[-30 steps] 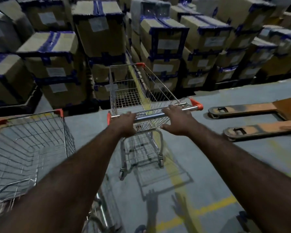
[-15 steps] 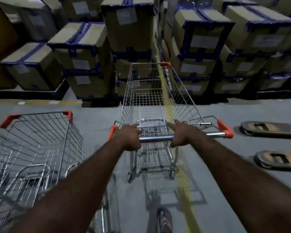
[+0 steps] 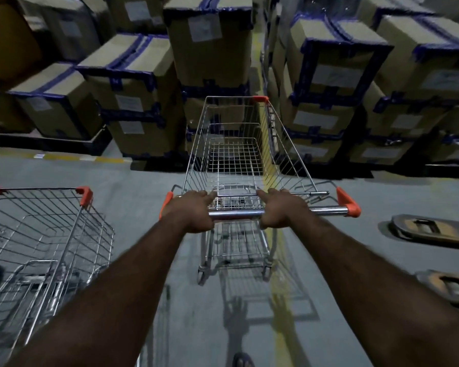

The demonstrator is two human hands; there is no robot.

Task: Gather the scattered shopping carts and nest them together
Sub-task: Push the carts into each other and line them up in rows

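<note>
— where's the cart?

— at twelve o'clock. my left hand (image 3: 194, 211) and right hand (image 3: 281, 209) are both clenched around the chrome handle (image 3: 236, 214) of the shopping cart (image 3: 233, 154). its nose points at the stacked boxes (image 3: 210, 49).

— and the other one?

— the second cart (image 3: 37, 234) sits at nine o'clock, apart from mine. pallet jack forks (image 3: 435, 231) lie at three o'clock.

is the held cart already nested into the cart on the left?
No: the held cart stands apart from the left cart, bare floor between them, with left hand and right hand on its handle.
</note>
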